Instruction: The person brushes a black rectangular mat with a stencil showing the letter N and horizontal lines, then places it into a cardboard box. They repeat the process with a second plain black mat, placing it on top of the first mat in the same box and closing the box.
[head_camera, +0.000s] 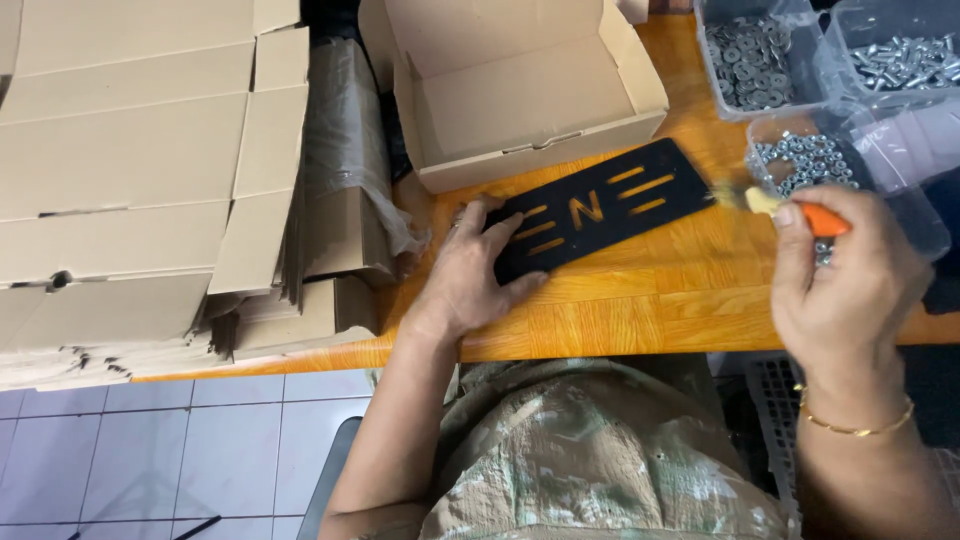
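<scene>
I see my left hand (470, 275) pressed flat, fingers spread, on the near left end of a black plate (590, 208) with cut-out slots and a letter shape; it lies slanted across the orange wooden surface (620, 315), its far right end pointing toward the clear bins. My right hand (845, 275) is closed around the orange handle of a small brush (790, 208), whose pale bristle end sits just off the plate's right tip, near it but, as far as I can tell, not on it.

To do this well, I judge the left palm should keep the plate from sliding while the brush sweeps along the slots, with light strokes so nothing drags into the bin of nuts (805, 160) just beside it.

An open cardboard box (520, 100) stands just beyond the plate. Flat folded cartons (140, 170) are stacked at the left. Bins of washers (752, 60) and screws (905, 60) sit at the far right.
</scene>
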